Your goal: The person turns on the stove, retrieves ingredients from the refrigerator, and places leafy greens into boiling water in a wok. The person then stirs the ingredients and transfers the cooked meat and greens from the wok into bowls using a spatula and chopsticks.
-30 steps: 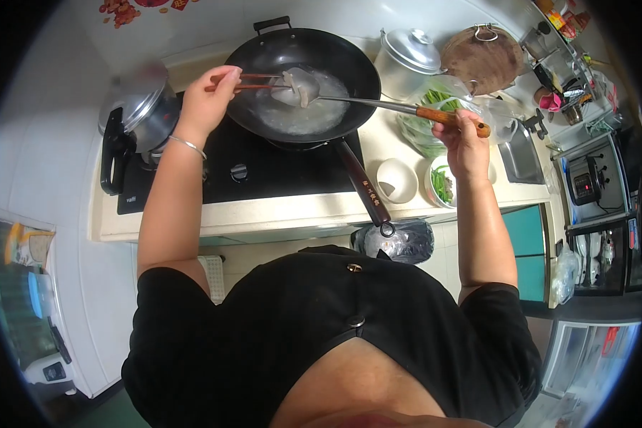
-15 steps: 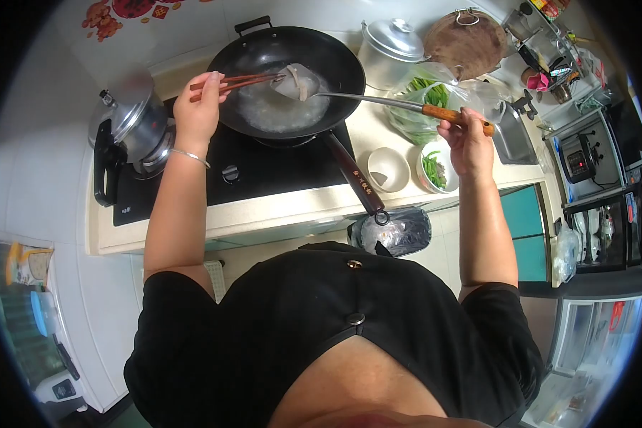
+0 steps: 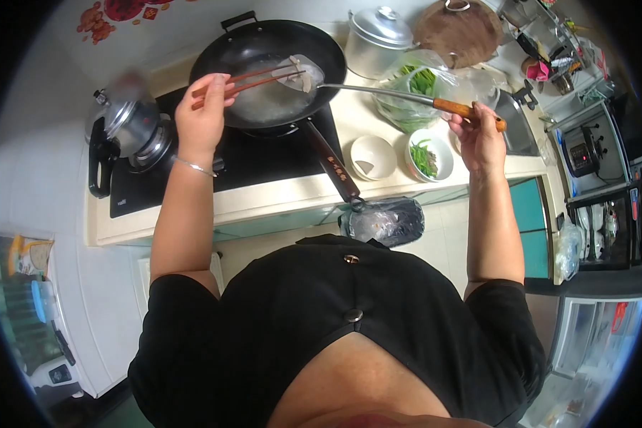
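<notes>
My left hand (image 3: 203, 114) is closed round a pair of brown chopsticks (image 3: 253, 83). Their tips reach over the metal head of a wok spatula (image 3: 381, 92), where a few pale pieces of food (image 3: 297, 80) lie. My right hand (image 3: 482, 141) grips the spatula's wooden handle from the right. The spatula head is held over a black wok (image 3: 217, 60), apparently above the cloudy, steaming liquid (image 3: 264, 103) inside. I cannot tell whether the chopsticks pinch a piece or only touch it.
The wok's long handle (image 3: 333, 160) points toward me over the counter edge. A pressure cooker (image 3: 125, 121) stands left on the black stove (image 3: 139, 200). Two bowls, one white with chopped greens (image 3: 424, 160), a bag of greens (image 3: 414, 89) and a lidded pot (image 3: 380, 43) sit right.
The chopstick tips have moved right, further across the spatula head among the food pieces. My right hand has shifted slightly right with the spatula. The whole view has shifted a little.
</notes>
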Demonstrator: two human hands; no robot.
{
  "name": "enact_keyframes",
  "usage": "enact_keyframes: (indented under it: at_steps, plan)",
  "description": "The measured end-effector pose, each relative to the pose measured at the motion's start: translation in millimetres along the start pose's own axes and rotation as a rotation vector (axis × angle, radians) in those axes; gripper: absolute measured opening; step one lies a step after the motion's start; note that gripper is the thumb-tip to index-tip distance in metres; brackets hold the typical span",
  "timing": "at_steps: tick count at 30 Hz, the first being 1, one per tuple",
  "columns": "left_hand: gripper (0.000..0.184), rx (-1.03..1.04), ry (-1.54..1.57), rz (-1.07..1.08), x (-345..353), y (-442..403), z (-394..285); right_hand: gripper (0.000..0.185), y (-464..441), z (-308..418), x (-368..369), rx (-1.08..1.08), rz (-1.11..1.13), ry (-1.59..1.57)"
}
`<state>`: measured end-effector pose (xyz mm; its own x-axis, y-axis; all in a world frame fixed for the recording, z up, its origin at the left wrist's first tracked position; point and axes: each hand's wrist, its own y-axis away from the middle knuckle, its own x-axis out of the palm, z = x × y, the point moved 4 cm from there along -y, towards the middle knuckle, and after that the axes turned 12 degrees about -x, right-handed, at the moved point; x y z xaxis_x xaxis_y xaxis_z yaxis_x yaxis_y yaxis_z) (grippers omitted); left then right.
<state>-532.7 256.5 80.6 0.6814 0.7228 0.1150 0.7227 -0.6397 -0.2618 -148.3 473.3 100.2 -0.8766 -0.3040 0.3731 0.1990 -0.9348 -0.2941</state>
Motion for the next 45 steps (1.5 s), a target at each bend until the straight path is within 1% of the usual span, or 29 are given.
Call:
enact_keyframes:
  at_steps: [5,8,9,12,16,18,19,21,28,31,33,34,36,38,40,42,44,45]
  plan:
    - [0.025,0.078,0.063,0.006,29.0,27.8,-27.2,0.021,4.2,37.6,-38.5,-0.011,-0.029,0.002]
    - [0.028,0.134,0.005,-0.022,48.5,48.6,-45.9,0.021,9.7,64.0,-73.2,-0.028,-0.046,0.026]
    - [0.029,0.15,0.027,0.006,52.0,52.7,-48.5,0.021,14.6,74.2,-84.9,-0.03,-0.066,0.041]
    - [0.026,0.142,0.067,0.013,67.2,69.1,-59.7,0.021,26.4,103.0,-124.8,-0.04,-0.094,0.093]
    - [0.028,0.153,0.06,-0.001,80.0,79.6,-58.7,0.017,38.8,140.8,-179.4,-0.08,-0.108,0.158]
    - [0.029,0.11,0.059,-0.044,80.9,82.4,-53.8,0.017,45.7,155.5,-197.5,-0.099,-0.125,0.208]
    - [0.03,0.114,0.041,-0.07,79.1,82.8,-50.7,0.017,48.8,159.5,-202.2,-0.101,-0.126,0.209]
    - [0.03,0.089,0.054,-0.096,77.0,87.0,-48.3,0.018,54.9,166.8,-213.1,-0.129,-0.2,0.316]
    - [0.031,0.029,0.08,-0.183,56.1,96.4,-39.7,0.016,62.7,158.8,-241.9,-0.114,-0.236,0.384]
    - [0.031,0.018,0.066,-0.19,51.2,100.4,-38.6,0.016,66.0,156.9,-235.9,-0.125,-0.188,0.422]
    - [0.031,0.007,0.065,-0.177,48.7,101.3,-36.3,0.015,65.8,155.1,-224.9,-0.156,-0.083,0.501]
    - [0.031,0.007,0.065,-0.179,47.5,101.8,-35.4,0.015,66.5,154.1,-219.2,-0.156,-0.081,0.501]
    - [0.032,0.003,0.062,-0.173,45.9,101.8,-33.9,0.013,68.0,154.8,-199.9,-0.181,0.041,0.61]
    - [0.032,-0.001,0.06,-0.173,43.5,101.1,-32.7,0.009,70.6,157.3,-185.7,-0.171,0.065,0.661]
    - [0.033,-0.007,0.057,-0.174,40.2,99.7,-30.9,0.006,73.6,160.8,-165.3,-0.335,0.251,0.684]
    - [0.033,-0.02,0.061,-0.193,35.9,97.1,-28.5,0.005,78.1,170.0,-146.6,-0.352,0.294,0.731]
    - [0.033,-0.017,0.071,-0.2,29.6,93.4,-25.9,0.003,84.6,179.3,-123.8,-0.436,0.488,0.937]
    - [0.033,-0.012,0.078,-0.205,26.1,91.4,-24.9,0.006,86.7,183.3,-114.7,-0.503,0.552,1.04]
